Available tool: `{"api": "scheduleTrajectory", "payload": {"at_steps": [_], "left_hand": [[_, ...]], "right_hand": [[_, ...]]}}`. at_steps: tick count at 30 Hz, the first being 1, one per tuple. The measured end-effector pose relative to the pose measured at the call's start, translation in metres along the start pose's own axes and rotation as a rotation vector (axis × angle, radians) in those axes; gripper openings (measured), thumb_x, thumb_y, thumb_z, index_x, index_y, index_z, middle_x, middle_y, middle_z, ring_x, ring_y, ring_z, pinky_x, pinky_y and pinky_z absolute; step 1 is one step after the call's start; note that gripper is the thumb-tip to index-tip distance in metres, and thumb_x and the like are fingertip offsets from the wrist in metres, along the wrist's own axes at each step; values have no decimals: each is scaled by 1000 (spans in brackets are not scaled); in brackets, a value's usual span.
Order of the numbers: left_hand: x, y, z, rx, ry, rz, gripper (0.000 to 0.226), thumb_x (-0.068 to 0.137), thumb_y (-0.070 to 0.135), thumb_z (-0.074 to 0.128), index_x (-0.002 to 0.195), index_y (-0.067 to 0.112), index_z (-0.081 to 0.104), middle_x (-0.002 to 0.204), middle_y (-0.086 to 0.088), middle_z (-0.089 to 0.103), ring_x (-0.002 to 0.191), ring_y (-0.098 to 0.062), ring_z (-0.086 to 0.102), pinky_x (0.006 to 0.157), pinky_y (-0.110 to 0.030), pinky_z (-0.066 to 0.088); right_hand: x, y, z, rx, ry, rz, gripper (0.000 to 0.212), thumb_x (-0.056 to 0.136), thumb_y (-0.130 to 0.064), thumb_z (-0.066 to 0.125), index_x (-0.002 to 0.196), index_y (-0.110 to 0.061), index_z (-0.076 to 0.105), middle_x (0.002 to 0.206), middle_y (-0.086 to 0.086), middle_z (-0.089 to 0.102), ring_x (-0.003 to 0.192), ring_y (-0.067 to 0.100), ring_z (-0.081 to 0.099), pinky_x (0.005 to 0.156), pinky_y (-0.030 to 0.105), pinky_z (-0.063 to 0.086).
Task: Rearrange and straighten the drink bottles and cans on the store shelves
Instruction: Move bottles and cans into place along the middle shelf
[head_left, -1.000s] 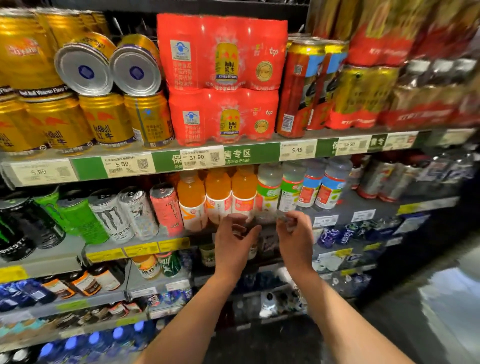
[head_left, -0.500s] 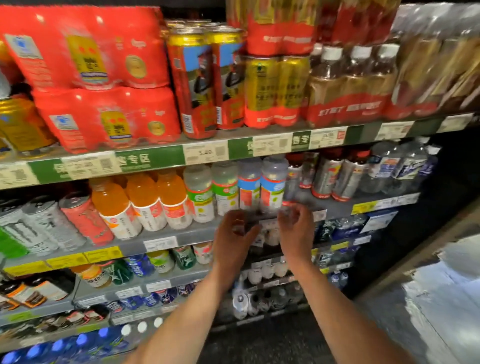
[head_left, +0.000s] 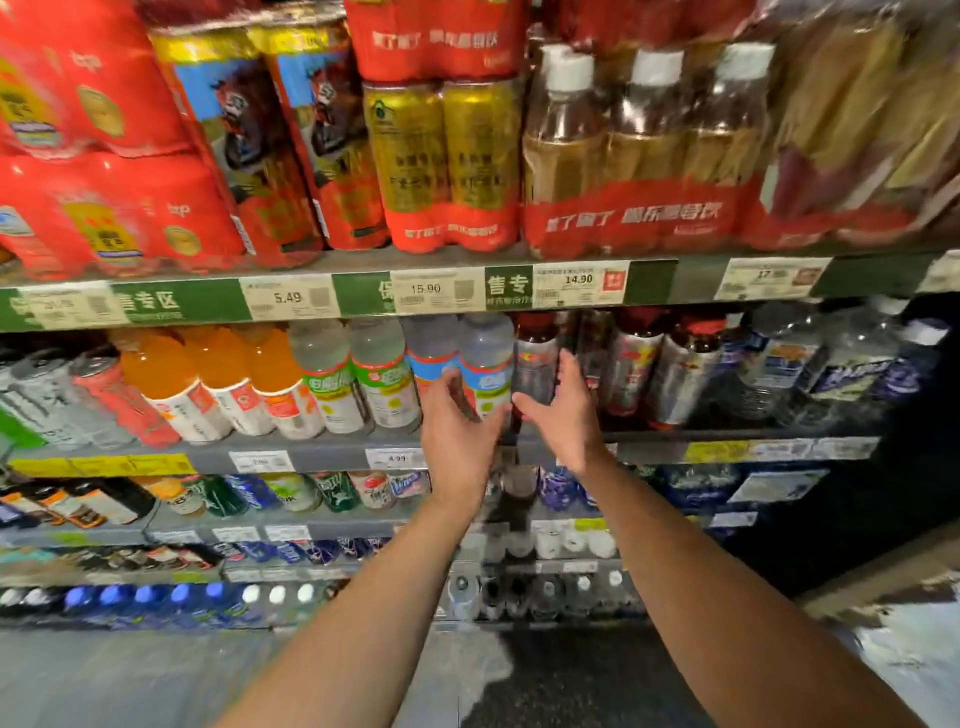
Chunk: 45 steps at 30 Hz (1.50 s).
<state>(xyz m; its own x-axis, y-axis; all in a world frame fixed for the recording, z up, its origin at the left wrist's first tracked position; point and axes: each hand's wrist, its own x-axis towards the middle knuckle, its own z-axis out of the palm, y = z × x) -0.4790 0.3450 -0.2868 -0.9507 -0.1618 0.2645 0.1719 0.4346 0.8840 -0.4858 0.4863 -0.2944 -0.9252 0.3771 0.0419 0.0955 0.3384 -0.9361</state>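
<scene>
**Both hands brought to the blue-labelled bottle on the second shelf**

The left hand (head_left: 457, 431) was seen at the front edge of the second shelf (head_left: 322, 457), its fingers (head_left: 451, 385) curled loosely against the lower part of a clear bottle with a blue and red label (head_left: 488, 364). Whether a firm hold had been taken could not be told, since the contact side was hidden behind the hand. The right hand (head_left: 563, 415) was held just beside the same bottle, palm turned inward, its fingers (head_left: 571, 371) spread and raised in front of a dark red-capped bottle (head_left: 535, 353), with nothing pinched between them.

The bottle stood upright near the middle of the shelf's front edge, beside a twin bottle (head_left: 431, 348) on its left and two green-labelled bottles (head_left: 358, 374) further left. Orange drink bottles (head_left: 208, 374) and cans (head_left: 104, 395) were ranged toward the left end of the shelf, somewhat tilted in this wide view.

The step in hand was judged to be the squaring of this bottle within its row. It would best be done with the bottle steadied low on both sides, turned so that the label faces outward, and drawn level with the shelf's front edge. Neighbours stood close, so a slow twist was judged safer than a push, lest the red-capped bottle be toppled. Heavy motion blur left the finer contact uncertain.
</scene>
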Motion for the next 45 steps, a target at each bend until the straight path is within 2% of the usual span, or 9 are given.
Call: {"api": "scheduleTrajectory", "payload": {"at_steps": [3, 6, 19, 23, 28, 32, 39, 42, 45], "left_hand": [[1, 3, 3, -8, 34, -5, 57, 72, 34, 88, 118, 17, 57, 106, 3, 66, 91, -10, 66, 77, -21, 52], [1, 3, 4, -49, 52, -7, 54, 72, 27, 89, 115, 16, 58, 102, 3, 67, 88, -8, 66, 76, -19, 51], [-6, 9, 6, -138, -22, -10, 51, 74, 23, 88, 111, 24, 54, 101, -1, 67, 88, -14, 67, 77, -28, 56], [-22, 19, 7, -235, 35, 20, 41, 78, 21, 84, 107, 20, 55, 94, -8, 62, 77, -19, 61, 72, -28, 52], [-39, 36, 29, -323, -35, 59, 37, 76, 24, 85, 98, 30, 57, 87, -9, 56, 65, -8, 49, 65, -28, 49], [-56, 59, 54, -276, -150, 122, 38, 76, 22, 86, 96, 31, 55, 86, -8, 58, 63, -4, 51, 63, -12, 43], [-68, 85, 110, -169, -198, 58, 31, 80, 30, 83, 101, 25, 61, 97, 1, 63, 83, 0, 59, 76, -16, 48], [-65, 88, 129, -122, -131, 22, 34, 82, 24, 82, 109, 19, 62, 102, 2, 63, 85, 0, 57, 81, -22, 51], [-62, 91, 142, -94, -51, -8, 34, 81, 23, 81, 109, 18, 62, 104, 1, 65, 90, -9, 61, 84, -28, 53]], "right_hand": [[17, 15, 1, 1, -18, -16, 85, 67, -45, 83, 138, -20, 44, 136, 2, 57, 124, 19, 57, 97, 48, 53], [18, 5, -6, -100, -2, -39, 63, 66, -34, 86, 116, -10, 55, 117, 6, 59, 109, 17, 59, 83, 23, 52], [-14, -3, -18, -181, 201, -15, 63, 67, -30, 85, 115, -2, 54, 115, 13, 57, 110, 29, 58, 91, 39, 50], [-39, -2, -27, -79, 236, -35, 68, 77, -39, 77, 132, -10, 50, 127, 9, 55, 117, 24, 54, 101, 45, 47], [-66, -1, -71, -145, 480, -119, 20, 89, -41, 65, 95, -44, 46, 102, -4, 60, 96, 23, 62, 83, 45, 54], [-62, 15, -120, -233, 603, -123, 15, 90, -20, 67, 101, -12, 61, 100, 2, 59, 96, 31, 59, 84, 40, 49], [-27, 47, -153, -122, 283, 14, 43, 86, -48, 62, 118, -22, 50, 109, 6, 63, 98, 23, 65, 81, 37, 54], [-18, 41, -157, -9, 198, 19, 41, 86, -24, 75, 120, -18, 53, 106, -5, 64, 93, 8, 64, 79, 26, 53], [-7, 51, -158, -19, 196, -7, 47, 82, -27, 77, 123, -29, 53, 112, -2, 66, 100, 15, 65, 87, 42, 56]]}}
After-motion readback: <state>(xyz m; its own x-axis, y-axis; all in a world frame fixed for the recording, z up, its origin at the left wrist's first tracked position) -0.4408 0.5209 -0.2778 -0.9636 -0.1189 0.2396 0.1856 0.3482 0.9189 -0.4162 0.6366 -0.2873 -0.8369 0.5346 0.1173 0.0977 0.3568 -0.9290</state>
